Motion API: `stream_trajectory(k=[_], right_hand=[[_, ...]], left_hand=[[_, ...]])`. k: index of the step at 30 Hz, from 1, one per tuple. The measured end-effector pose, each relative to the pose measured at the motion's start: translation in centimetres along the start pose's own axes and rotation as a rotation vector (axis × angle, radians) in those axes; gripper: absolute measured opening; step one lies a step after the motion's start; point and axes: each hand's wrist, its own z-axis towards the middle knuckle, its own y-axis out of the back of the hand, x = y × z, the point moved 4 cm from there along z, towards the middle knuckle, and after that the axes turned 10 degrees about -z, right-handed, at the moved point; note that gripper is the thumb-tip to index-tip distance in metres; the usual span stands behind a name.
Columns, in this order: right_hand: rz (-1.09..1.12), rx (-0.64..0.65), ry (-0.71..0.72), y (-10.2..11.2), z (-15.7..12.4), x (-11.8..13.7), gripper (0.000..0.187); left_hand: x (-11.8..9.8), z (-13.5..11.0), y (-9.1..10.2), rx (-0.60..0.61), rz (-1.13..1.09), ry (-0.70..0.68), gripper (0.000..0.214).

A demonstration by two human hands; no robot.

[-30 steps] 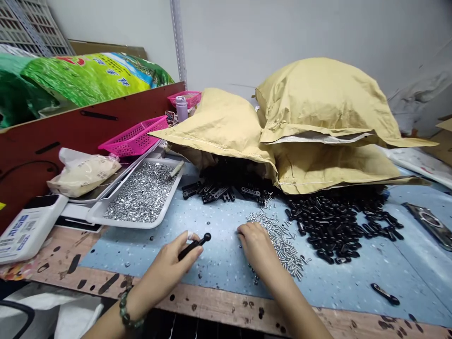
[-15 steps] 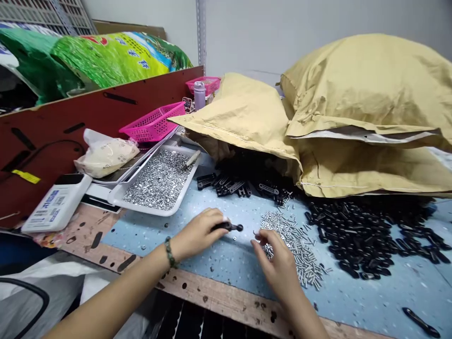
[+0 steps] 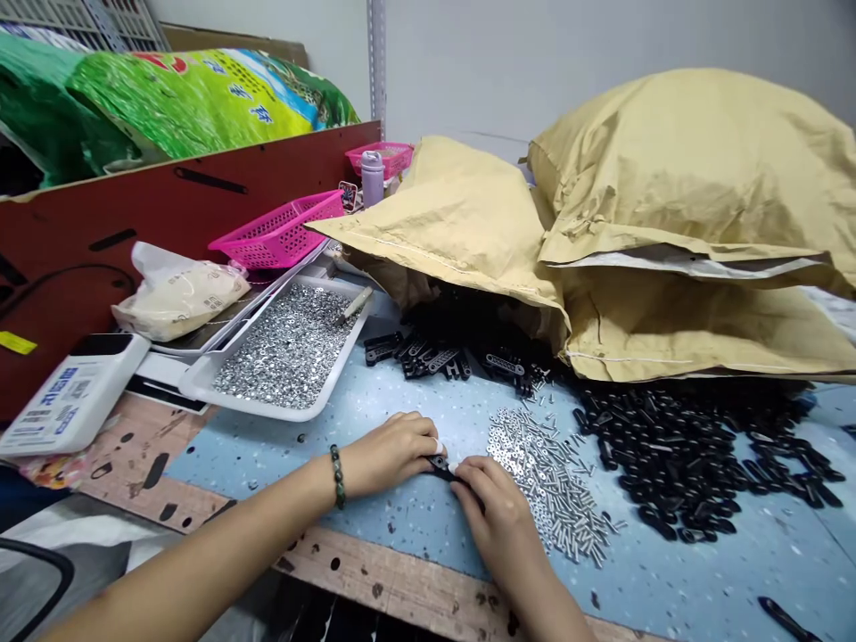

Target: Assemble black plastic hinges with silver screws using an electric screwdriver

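Note:
Both hands meet over the blue work surface [image 3: 321, 481] around a small black elongated part [image 3: 441, 465] with a hole in it. My left hand [image 3: 394, 450], with a beaded bracelet at the wrist, is closed on the part's left end. The fingers of my right hand [image 3: 498, 499] pinch its right end, and most of the part is hidden under them. Just right of my right hand lies a pile of silver washers [image 3: 512, 443] and metal pins [image 3: 575, 513]. Farther right is a heap of black elongated parts [image 3: 675, 464].
A white tray [image 3: 304, 414] of small silver pieces stands at the left, beside a white box-like device [image 3: 73, 392]. Pink baskets [image 3: 281, 234] sit behind it. Large tan paper sacks [image 3: 688, 169] fill the back, and black slotted parts [image 3: 434, 358] spill from one.
My right hand has come from beside the washers to the black part, and now both hands grip it. The camera view has shifted slightly.

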Motion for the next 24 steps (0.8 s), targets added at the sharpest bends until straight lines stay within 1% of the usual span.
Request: stream_trajectory(k=[2,5,7,10,15,17,19,20,21,22,23,24], right_hand=[[-0.001,-0.001,0.007,0.1,0.3,-0.2,0.016],[-0.001,-0.011,0.028,0.4,0.6,-0.1,0.015],[-0.007,-0.030,0.011,0.7,0.6,0.1,0.014],[-0.032,-0.055,-0.042,0.6,0.3,0.5,0.013],[-0.064,-0.060,-0.085,-0.3,-0.8,1.9,0.014],[-0.061,-0.026,-0.071,-0.2,-0.7,1.9,0.014],[-0.033,0.036,-0.042,0.3,0.4,0.8,0.014],[-0.031,0.027,-0.046,0.9,1.4,-0.3,0.014],[-0.057,-0.025,-0.072,1.7,2.6,-1.8,0.015],[-0.107,-0.110,-0.123,2.7,3.9,-3.6,0.018],[-0.198,-0.227,-0.193,3.7,5.3,-5.5,0.021],[-0.308,-0.293,-0.261,4.5,6.7,-7.3,0.026]], left_hand=[[0.0,0.5,0.4,0.029,0.017,-0.010,0.012],[-0.3,1.5,1.2,0.108,0.100,-0.053,0.011],[-0.6,2.2,1.6,0.152,0.157,-0.094,0.010],[-0.4,2.7,1.9,0.174,0.136,-0.138,0.012],[0.6,2.1,1.1,0.186,0.022,-0.127,0.017],[0.9,1.5,0.9,0.166,-0.003,-0.109,0.019],[1.0,0.7,0.7,0.124,-0.019,-0.073,0.021],[1.0,0.2,0.5,0.092,-0.033,-0.048,0.022],[0.8,-0.4,0.2,0.058,-0.048,-0.027,0.024],[0.6,-1.1,-0.1,0.033,-0.066,-0.006,0.026],[0.3,-1.8,-0.3,0.004,-0.085,0.004,0.027],[0.0,-2.4,-0.6,-0.018,-0.096,0.029,0.029]])
